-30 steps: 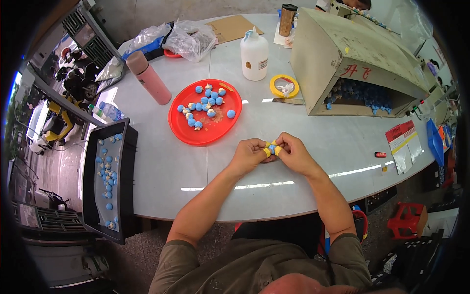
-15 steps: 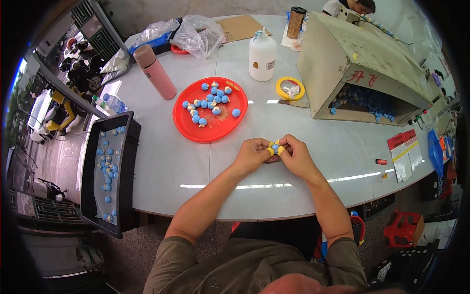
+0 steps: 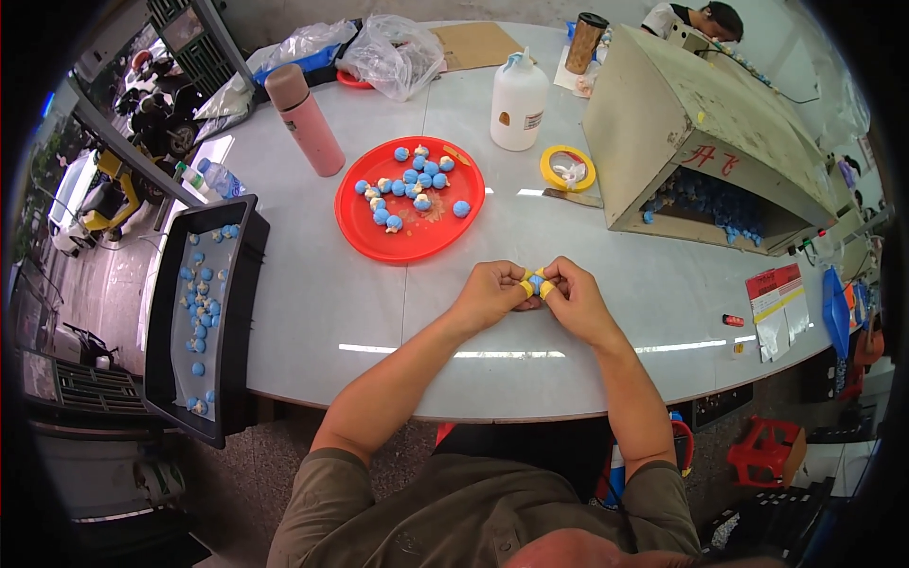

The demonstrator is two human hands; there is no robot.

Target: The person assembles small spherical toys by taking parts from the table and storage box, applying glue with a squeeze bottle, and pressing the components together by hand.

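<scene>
Between my fingertips is a small blue ball [image 3: 537, 283], pinched from both sides above the table. My left hand [image 3: 494, 294] grips it from the left, my right hand [image 3: 576, 301] from the right. Yellow tape is wrapped round several of my fingertips. The fingers cover much of the ball, so its detail is hidden. Beyond my hands to the left, a round red tray [image 3: 377, 248] holds several similar blue balls with pale tufts or caps. More of them lie in a long black bin [image 3: 248, 293] at the table's left edge.
A pink flask [image 3: 308, 128], a white squeeze bottle [image 3: 518, 104] and a yellow tape roll [image 3: 589, 177] stand beyond the tray and hands. At right is a large beige box [image 3: 653, 123] with blue pieces inside. Clear plastic bags [image 3: 393, 57] lie at the back. Another person [image 3: 705, 21] sits far right.
Both hands keep their pinch on the blue ball, with only slight finger movement. The whole view has shifted a little; the tray and bin look the same.
</scene>
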